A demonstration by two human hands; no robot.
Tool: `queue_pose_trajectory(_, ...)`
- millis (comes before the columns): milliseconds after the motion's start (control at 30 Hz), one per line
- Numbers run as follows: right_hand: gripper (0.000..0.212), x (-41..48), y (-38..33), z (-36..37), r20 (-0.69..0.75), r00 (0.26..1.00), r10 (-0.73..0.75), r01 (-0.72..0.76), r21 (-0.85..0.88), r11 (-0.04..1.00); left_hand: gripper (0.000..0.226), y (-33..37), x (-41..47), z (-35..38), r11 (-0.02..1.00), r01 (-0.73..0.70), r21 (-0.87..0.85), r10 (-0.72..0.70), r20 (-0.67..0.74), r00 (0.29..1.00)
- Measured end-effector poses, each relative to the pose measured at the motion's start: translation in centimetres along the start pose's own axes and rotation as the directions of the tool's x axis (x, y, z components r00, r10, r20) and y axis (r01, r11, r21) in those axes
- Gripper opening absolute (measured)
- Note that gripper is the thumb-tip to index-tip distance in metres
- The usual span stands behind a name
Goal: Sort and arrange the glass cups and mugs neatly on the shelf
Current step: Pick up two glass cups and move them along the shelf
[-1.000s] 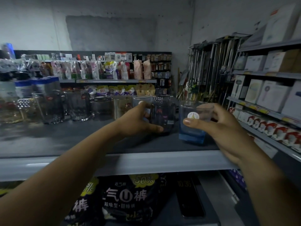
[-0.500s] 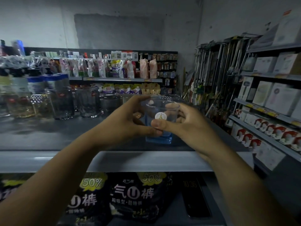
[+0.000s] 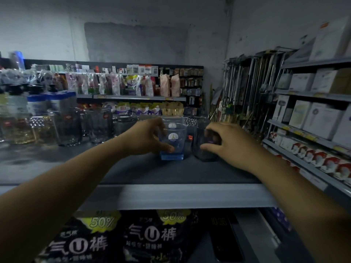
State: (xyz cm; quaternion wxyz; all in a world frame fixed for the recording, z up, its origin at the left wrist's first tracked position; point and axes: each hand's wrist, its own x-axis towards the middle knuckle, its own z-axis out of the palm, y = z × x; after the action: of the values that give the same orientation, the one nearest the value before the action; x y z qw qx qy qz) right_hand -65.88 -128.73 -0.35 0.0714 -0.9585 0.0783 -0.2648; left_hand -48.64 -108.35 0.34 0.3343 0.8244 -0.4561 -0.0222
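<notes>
A blue-tinted glass cup (image 3: 173, 147) with a round white label stands on the dark shelf top (image 3: 171, 173). My left hand (image 3: 146, 139) curls round its left side, thumb at the base. A second labelled glass (image 3: 173, 122) stands right behind it. To the right is a dark smoky glass (image 3: 204, 149), and my right hand (image 3: 228, 143) grips it from the right, fingers over its rim. A row of clear glasses and mugs (image 3: 68, 128) lines the back left of the shelf.
Bottles and jars (image 3: 17, 118) crowd the far left. The shelf's pale front edge (image 3: 171, 196) runs below my arms, with black packets (image 3: 148, 238) underneath. White boxes (image 3: 321, 118) fill racks at right; hanging tools (image 3: 247, 88) stand beyond.
The blue glass went from my right hand to the shelf, where my left hand now holds it. My right hand moved right and took the dark glass.
</notes>
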Motion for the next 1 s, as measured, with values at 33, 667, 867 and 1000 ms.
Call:
queue_pose_trajectory(33,0.027,0.1,0.5,-0.1,-0.001,1.000,0.011,-0.011,0.024,1.000,0.059,-0.1,0.4,0.1,0.999,-0.003,0.039,0.003,-0.002,1.000)
queue_pose_trajectory(667,0.027,4.3,6.5,0.8,-0.004,0.987,0.164,-0.163,-0.095,0.982,0.019,0.1,1.5,0.6,0.903,-0.247,0.350,0.338,-0.227,0.913)
queue_pose_trajectory(867,0.028,5.2,6.9,1.8,-0.028,0.983,0.179,-0.181,-0.115,0.977,0.016,0.0,1.8,1.1,0.897,-0.270,0.350,0.364,-0.239,0.900)
queue_pose_trajectory(1000,0.035,5.5,6.9,2.4,-0.037,0.982,0.184,-0.188,-0.139,0.972,0.016,-0.9,1.9,0.7,0.886,-0.284,0.366,0.387,-0.250,0.888)
